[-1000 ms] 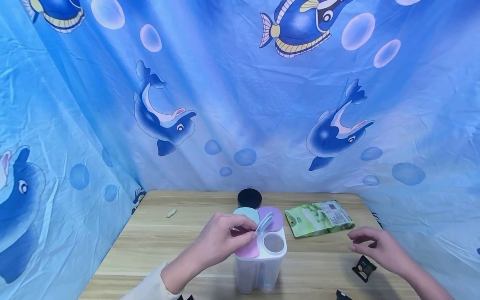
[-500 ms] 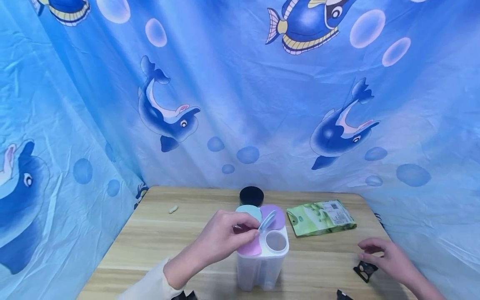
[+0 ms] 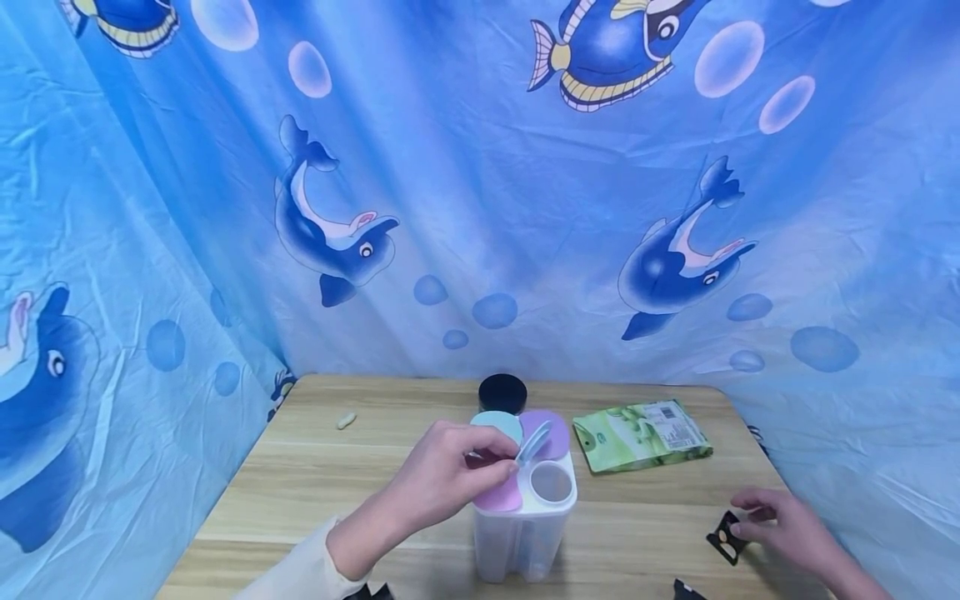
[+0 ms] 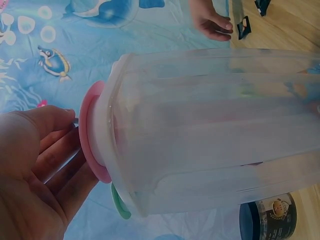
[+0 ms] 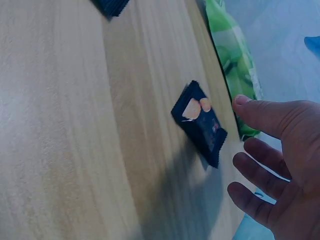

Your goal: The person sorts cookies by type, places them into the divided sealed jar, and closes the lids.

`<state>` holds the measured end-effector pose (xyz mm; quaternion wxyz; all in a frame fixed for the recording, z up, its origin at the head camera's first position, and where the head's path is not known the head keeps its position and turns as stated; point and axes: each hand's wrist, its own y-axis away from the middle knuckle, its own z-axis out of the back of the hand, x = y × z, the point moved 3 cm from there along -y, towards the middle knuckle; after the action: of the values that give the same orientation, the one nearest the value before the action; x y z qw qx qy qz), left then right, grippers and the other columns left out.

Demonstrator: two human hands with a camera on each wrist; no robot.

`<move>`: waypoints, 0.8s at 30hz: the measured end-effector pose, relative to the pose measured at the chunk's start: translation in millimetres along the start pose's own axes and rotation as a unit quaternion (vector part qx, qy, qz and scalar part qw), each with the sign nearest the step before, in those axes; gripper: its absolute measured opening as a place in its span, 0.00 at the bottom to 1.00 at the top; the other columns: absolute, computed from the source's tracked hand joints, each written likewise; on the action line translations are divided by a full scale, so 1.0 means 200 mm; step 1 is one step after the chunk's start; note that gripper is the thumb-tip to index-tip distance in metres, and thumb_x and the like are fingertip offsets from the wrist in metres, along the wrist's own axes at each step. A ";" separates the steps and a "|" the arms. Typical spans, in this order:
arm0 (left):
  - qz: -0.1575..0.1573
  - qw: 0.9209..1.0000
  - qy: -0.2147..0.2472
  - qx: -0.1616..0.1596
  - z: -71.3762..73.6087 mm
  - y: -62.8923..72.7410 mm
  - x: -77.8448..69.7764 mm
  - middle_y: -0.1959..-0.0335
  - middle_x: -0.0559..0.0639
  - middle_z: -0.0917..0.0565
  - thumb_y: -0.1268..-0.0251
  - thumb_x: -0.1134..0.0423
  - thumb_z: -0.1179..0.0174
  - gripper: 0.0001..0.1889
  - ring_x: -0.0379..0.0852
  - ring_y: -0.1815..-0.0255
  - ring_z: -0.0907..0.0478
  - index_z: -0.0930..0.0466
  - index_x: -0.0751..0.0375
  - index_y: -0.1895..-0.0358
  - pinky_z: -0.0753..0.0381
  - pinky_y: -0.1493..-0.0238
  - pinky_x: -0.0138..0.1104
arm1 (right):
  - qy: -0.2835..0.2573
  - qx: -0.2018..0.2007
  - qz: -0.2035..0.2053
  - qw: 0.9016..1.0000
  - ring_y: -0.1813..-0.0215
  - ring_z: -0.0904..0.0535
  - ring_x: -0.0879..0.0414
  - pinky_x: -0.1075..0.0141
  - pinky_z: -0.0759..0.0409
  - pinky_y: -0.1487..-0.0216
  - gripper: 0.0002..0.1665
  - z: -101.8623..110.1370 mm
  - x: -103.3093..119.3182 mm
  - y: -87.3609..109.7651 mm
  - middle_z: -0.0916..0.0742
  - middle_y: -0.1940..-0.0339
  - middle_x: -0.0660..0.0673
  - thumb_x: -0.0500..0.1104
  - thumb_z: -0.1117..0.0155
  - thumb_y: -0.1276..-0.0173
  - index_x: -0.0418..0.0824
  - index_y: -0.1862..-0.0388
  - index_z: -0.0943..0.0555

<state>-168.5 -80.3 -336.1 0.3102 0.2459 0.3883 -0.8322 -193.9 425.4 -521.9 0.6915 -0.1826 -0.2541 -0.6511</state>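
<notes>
A clear container (image 3: 517, 550) with a white top stands on the table, its front right opening (image 3: 551, 483) uncovered. In the head view, the thumb and fingertips of my left hand (image 3: 450, 471) pinch a light-blue flip lid (image 3: 536, 440), tilted up beside that opening. Pink, mint-green (image 3: 497, 424) and purple (image 3: 553, 425) lids cover the other compartments. At the right, my right hand (image 3: 787, 529) is next to a small black snack packet (image 3: 724, 537). Seen from the right wrist, its spread fingers (image 5: 257, 205) stand just off the packet (image 5: 201, 125), holding nothing.
A black-lidded jar (image 3: 502, 392) stands behind the container. A green pouch (image 3: 637, 437) lies at the back right, and a small pale peanut-like piece (image 3: 346, 421) at the back left. More black packets (image 3: 686, 592) show at the near edge. Blue printed curtains surround the table.
My right hand has moved down and slightly right to the black packet. My left hand keeps its pinch on the blue lid; the view has shifted slightly.
</notes>
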 end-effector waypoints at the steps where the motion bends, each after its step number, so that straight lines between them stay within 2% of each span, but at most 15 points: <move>1: 0.000 1.000 0.000 0.000 0.00 0.00 0.00 0.67 0.43 0.10 0.37 0.67 0.30 0.05 0.30 0.65 0.17 0.10 0.55 0.60 0.13 0.61 0.26 | 0.003 -0.005 0.000 1.000 0.59 0.15 0.59 0.68 0.18 0.58 0.29 -0.01 -0.01 0.00 0.10 0.51 0.40 0.50 0.21 0.41 0.34 0.47 0.15; 4: -0.003 1.000 -0.002 -0.001 0.00 0.00 0.00 0.67 0.44 0.10 0.37 0.67 0.30 0.05 0.30 0.65 0.17 0.10 0.56 0.60 0.13 0.61 0.26 | 0.006 -0.016 0.002 1.000 0.60 0.16 0.60 0.67 0.18 0.59 0.26 -0.03 -0.02 0.00 0.10 0.55 0.42 0.48 0.20 0.41 0.34 0.50 0.15; 14: 0.003 1.000 0.002 0.002 0.00 0.00 0.00 0.67 0.44 0.10 0.37 0.67 0.30 0.04 0.30 0.65 0.17 0.10 0.55 0.60 0.13 0.61 0.27 | 0.010 -0.024 -0.052 0.998 0.62 0.15 0.55 0.59 0.14 0.60 0.16 -0.10 -0.04 -0.05 0.11 0.63 0.48 0.46 0.22 0.39 0.38 0.58 0.14; 18: 0.008 1.000 0.008 0.004 0.00 0.00 0.00 0.67 0.43 0.10 0.37 0.68 0.30 0.05 0.31 0.64 0.16 0.10 0.55 0.60 0.13 0.61 0.27 | 0.024 -0.028 -0.065 0.997 0.62 0.15 0.54 0.57 0.15 0.59 0.19 -0.12 -0.06 -0.06 0.11 0.63 0.47 0.48 0.21 0.40 0.38 0.57 0.14; 24: 0.009 1.000 0.008 0.005 -0.01 0.00 0.00 0.67 0.43 0.10 0.37 0.67 0.30 0.05 0.31 0.64 0.16 0.10 0.55 0.60 0.13 0.61 0.27 | 0.034 -0.034 -0.058 0.997 0.59 0.14 0.50 0.55 0.15 0.59 0.27 -0.12 -0.06 -0.08 0.11 0.56 0.39 0.50 0.20 0.42 0.34 0.50 0.16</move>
<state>-168.8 -79.7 -337.4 0.3133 0.2580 0.3841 -0.8293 -206.7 419.7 -550.2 0.6544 -0.1684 -0.2186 -0.7040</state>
